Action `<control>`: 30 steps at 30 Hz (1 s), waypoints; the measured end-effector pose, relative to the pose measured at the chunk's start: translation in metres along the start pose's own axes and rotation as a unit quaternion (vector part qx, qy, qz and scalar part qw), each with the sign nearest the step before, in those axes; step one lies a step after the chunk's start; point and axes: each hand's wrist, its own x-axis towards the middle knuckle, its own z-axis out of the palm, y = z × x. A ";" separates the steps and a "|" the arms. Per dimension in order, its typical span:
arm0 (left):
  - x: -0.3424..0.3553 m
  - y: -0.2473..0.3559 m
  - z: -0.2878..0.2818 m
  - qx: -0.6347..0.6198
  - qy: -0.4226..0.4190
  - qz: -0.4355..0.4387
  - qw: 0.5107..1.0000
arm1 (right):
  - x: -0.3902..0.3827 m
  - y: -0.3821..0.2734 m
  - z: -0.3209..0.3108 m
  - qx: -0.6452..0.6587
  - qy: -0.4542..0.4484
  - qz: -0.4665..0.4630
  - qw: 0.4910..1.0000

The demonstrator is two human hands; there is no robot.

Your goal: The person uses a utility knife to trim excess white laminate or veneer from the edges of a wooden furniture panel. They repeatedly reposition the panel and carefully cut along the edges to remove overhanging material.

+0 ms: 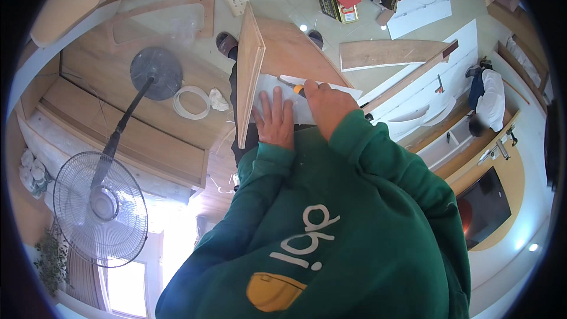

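Observation:
My left hand (276, 123) lies with its fingers spread on a white sheet (267, 84), close beside the upright wooden panel (250, 74). In my right hand (331, 108) is a utility knife (298, 89) with a yellow-and-black handle. Its blade points up and to the left, over the edge of the sheet, a little to the right of my left fingertips. Under the sheet a brown wooden board (292, 47) reaches away from me and meets the upright panel. My right fingers hide most of the knife's handle.
A standing fan (103, 204) is at the left, near a white coil of strip (190, 103). A box (332, 6) and a curved board (390, 54) lie on the floor ahead. Another person (490, 95) bends over at the right, beside long white panels (437, 85).

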 end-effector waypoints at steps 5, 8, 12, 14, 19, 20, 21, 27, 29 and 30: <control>0.002 0.004 0.000 -0.002 0.038 0.001 0.999 | 0.001 -0.005 -0.007 0.015 -0.020 0.007 1.000; 0.002 0.006 0.000 -0.017 0.035 -0.004 0.999 | 0.001 -0.008 -0.010 0.026 -0.023 0.011 0.999; 0.002 0.007 -0.001 -0.016 0.033 -0.004 0.999 | 0.004 -0.014 -0.012 0.022 -0.038 0.030 0.999; 0.001 0.008 -0.002 -0.018 0.032 -0.007 0.999 | 0.004 -0.019 -0.012 0.030 -0.039 0.044 0.998; 0.003 0.009 0.000 -0.021 0.056 -0.011 0.998 | 0.008 -0.025 -0.010 0.017 -0.049 0.066 0.996; 0.004 0.009 0.001 -0.022 0.053 -0.012 0.998 | 0.009 -0.025 -0.011 0.015 -0.057 0.068 0.996; 0.004 0.009 0.001 -0.023 0.054 -0.012 0.998 | 0.010 -0.025 -0.011 0.012 -0.059 0.068 0.996; 0.004 0.008 0.000 -0.026 0.064 -0.003 0.998 | 0.010 -0.022 -0.010 0.006 -0.048 0.054 0.997; 0.004 0.007 0.001 -0.023 0.051 -0.008 0.998 | 0.010 -0.023 -0.009 0.003 -0.052 0.059 0.997; 0.003 0.006 0.001 -0.016 0.043 -0.010 0.999 | 0.010 -0.024 -0.009 0.001 -0.056 0.065 0.996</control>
